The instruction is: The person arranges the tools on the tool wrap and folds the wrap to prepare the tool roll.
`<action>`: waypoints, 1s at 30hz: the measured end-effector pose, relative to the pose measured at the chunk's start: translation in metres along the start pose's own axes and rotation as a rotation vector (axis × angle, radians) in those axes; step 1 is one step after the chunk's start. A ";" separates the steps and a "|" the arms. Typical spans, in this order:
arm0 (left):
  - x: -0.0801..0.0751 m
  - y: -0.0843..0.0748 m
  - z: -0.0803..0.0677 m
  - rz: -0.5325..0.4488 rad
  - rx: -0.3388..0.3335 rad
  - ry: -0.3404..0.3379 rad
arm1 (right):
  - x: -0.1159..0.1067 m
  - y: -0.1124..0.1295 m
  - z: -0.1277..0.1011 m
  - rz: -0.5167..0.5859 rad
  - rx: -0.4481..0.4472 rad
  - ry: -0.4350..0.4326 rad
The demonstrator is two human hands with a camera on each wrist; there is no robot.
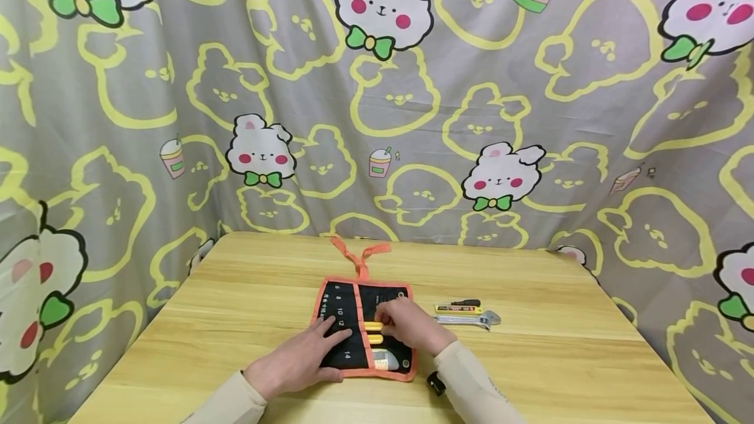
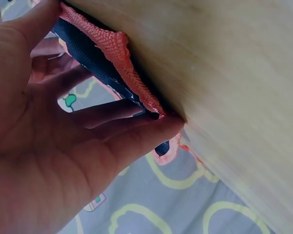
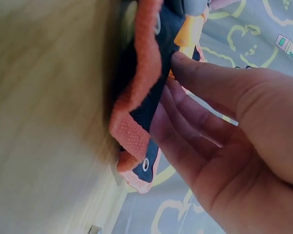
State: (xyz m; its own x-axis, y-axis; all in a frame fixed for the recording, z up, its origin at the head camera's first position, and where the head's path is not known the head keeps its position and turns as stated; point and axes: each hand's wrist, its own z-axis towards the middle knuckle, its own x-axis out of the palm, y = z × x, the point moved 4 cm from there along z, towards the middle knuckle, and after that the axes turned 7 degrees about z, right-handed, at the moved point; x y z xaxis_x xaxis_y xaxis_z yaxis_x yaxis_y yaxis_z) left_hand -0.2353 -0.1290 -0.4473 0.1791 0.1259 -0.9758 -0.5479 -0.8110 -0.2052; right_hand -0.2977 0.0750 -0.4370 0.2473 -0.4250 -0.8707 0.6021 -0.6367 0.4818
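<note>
Black, orange-edged tool roll [image 1: 351, 306] lies on the worktop [image 1: 530, 371]; left hand [image 1: 300, 355] spread across it, right hand [image 1: 410, 323] pinching a yellow handle [image 1: 373, 326]. Should the left hand's pressure slacken, loose fabric could bunch and snag.

Right grip [image 3: 251, 146] pinching yellow handle [image 3: 186, 50]; orange-edged black pouch [image 3: 145, 100] on wooden table [image 3: 49, 117].
</note>
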 end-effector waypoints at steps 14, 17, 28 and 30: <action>0.002 -0.001 0.001 0.016 0.000 0.009 | 0.005 0.003 -0.001 -0.035 0.011 -0.026; 0.002 0.000 0.001 0.006 0.001 0.010 | 0.004 0.000 0.000 -0.028 0.002 -0.016; 0.000 0.001 -0.002 -0.007 0.017 0.005 | -0.010 -0.011 -0.007 0.080 0.008 0.015; 0.000 0.001 -0.002 -0.005 0.016 0.005 | -0.015 -0.014 -0.011 0.099 0.010 0.006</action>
State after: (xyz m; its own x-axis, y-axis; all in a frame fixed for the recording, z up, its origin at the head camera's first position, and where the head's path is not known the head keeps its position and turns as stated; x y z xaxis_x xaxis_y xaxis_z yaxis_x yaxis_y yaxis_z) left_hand -0.2345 -0.1309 -0.4472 0.1863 0.1271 -0.9742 -0.5600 -0.8010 -0.2116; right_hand -0.3012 0.0973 -0.4318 0.3099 -0.4828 -0.8191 0.5668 -0.5979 0.5668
